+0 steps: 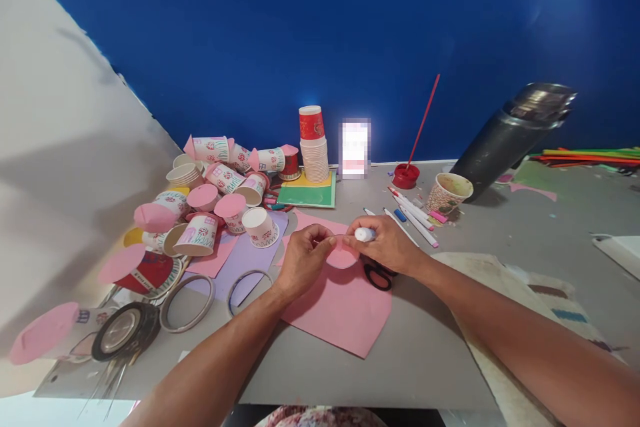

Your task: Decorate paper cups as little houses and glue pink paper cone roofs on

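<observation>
Close to the table's front, my left hand (309,257) pinches the left edge of a small rounded piece of pink paper (343,257). My right hand (387,243) is closed too, its fingertips at the right edge of that piece. A white tube (365,234), perhaps a glue stick or a marker, pokes out between its fingers. Below both hands lies a larger pink paper sheet (340,313). Black-handled scissors (378,276) rest under my right hand, their blades hidden.
Decorated paper cups (200,235) with pink tops crowd the left, near tape rolls (187,303). A cup stack (313,153) stands on a green-yellow card (307,195) at the back. Markers (417,220), a used cup (450,192), a tilted black flask (505,137) and a cloth (475,273) lie right.
</observation>
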